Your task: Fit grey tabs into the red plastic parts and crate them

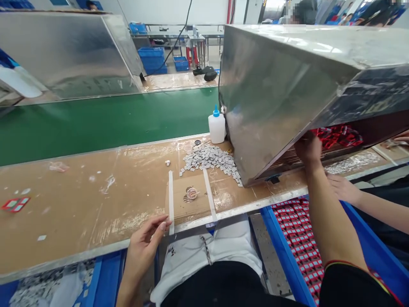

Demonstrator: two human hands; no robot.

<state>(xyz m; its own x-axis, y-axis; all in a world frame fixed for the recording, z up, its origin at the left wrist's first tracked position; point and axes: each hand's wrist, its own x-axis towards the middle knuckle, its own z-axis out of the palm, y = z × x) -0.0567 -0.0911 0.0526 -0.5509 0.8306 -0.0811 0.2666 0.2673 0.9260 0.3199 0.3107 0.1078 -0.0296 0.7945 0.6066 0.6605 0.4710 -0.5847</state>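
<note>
My left hand (145,243) rests on the near edge of the brown worktable (96,204), fingers loosely apart and empty, fingertips by a white strip (171,200). My right hand (308,149) reaches under the slanted metal hood (275,98) toward a heap of red-and-white pieces (338,135); its fingers are hidden in there. Between the two white strips lies a small round part (191,193) on cardboard. A pile of small grey tags (211,158) sits just beyond it.
A white glue bottle with a blue cap (217,125) stands by the hood. The green conveyor belt (105,119) runs behind the table. A blue bin of red pieces (298,243) sits below right. A co-worker's hand (343,189) lies at the table edge on the right.
</note>
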